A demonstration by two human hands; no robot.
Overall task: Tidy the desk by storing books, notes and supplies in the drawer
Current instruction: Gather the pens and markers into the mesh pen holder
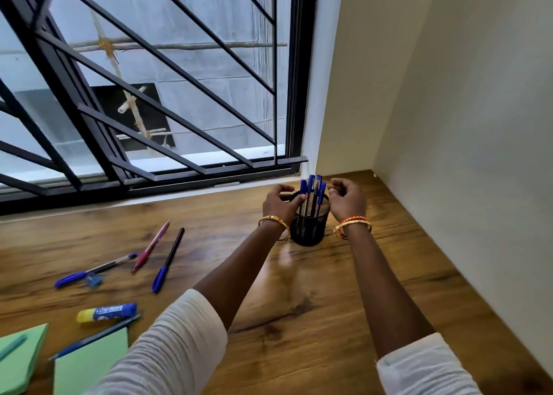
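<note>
Green rectangular notepads (89,361) are seen nearest on the brown wooden desk (299,319), with a blue-and-yellow glue stick (106,312) and loose pens (167,260) beyond. Farther off, the black mesh pen holder (308,224) with blue pens (312,189) is cupped by the left hand (279,204), fingers curled on its rim; the right hand (347,200) is held loosely curled beside it.

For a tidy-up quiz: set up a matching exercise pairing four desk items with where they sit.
Items:
1. mesh pen holder
2. glue stick
3. pink pen
4. green notepad

Places:
A. bottom left, partly under the left sleeve
B. between the two hands
C. just above the notepads
D. lying between a blue-capped clear pen and a black pen

Pairs: 1-B, 2-C, 3-D, 4-A
</note>
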